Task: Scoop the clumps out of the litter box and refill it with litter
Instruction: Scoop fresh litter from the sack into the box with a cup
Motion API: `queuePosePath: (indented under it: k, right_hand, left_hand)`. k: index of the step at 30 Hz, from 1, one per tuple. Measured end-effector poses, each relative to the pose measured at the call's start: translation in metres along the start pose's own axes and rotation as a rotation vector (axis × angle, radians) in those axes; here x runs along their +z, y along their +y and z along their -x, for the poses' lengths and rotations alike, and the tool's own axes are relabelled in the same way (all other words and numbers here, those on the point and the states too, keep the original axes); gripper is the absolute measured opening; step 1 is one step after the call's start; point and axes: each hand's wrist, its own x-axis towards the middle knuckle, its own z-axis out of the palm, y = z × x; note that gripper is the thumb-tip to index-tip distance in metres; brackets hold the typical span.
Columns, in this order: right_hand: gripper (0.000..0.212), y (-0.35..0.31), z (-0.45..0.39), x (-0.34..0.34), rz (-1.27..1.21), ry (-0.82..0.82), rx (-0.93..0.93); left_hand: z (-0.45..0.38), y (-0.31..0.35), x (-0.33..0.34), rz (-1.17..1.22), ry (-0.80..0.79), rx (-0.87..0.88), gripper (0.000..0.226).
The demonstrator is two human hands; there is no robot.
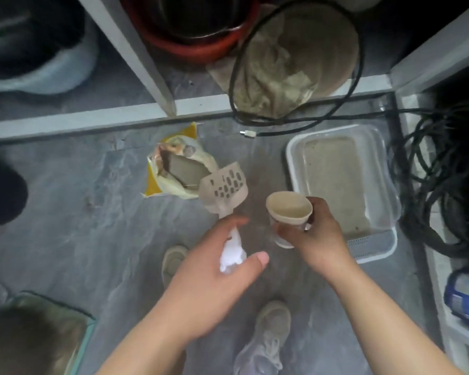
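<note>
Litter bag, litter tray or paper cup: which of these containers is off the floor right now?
The paper cup, held tilted in the right hand. The yellow litter bag and the tray both rest on the floor.

Both forearms are bare to the frame's edge, with no sleeves, watch or rings showing on the left hand or the right hand. The feet wear pale beige lace-up fabric sneakers, dusty-looking, with rounded toes.

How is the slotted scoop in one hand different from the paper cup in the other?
The beige slotted plastic scoop, held by the left hand, is flat-bottomed and full of holes; the beige paper cup, in the right hand, is round, solid-walled and tilted. Both look empty.
</note>
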Motion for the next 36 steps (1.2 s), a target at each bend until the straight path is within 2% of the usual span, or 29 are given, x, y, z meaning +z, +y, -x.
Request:
queuePosePath:
  k: [3, 7, 15, 21, 27, 36]
  right_hand:
    - [0.046, -0.014, -0.012, 0.037, 0.046, -0.066, -0.044]
    - [0.046, -0.022, -0.041, 0.086, 0.136, -0.143, -0.139]
    - [0.047, -0.026, -0.11, 0.171, 0.382, -0.092, -0.283]
    - [0.059, -0.043, -0.133, 0.223, 0.614, 0.017, -0.383]
    - [0.057, -0.059, -0.139, 0.257, 0.623, 0.032, -0.426]
    - [0.063, -0.064, -0.142, 0.282, 0.592, 0.052, -0.441]
  left_hand:
    - [0.013, -0.021, -0.014, 0.122, 0.116, -0.101, 0.063]
    - [0.002, -0.06, -0.021, 0.191, 0.197, -0.145, 0.066]
    - [-0.012, -0.12, -0.038, 0.196, 0.296, -0.223, 0.068]
    - [-0.022, -0.139, -0.062, 0.192, 0.325, -0.242, 0.071]
    - [-0.028, -0.145, -0.07, 0.295, 0.358, -0.255, 0.075]
    - [-0.032, -0.148, -0.077, 0.351, 0.411, -0.293, 0.079]
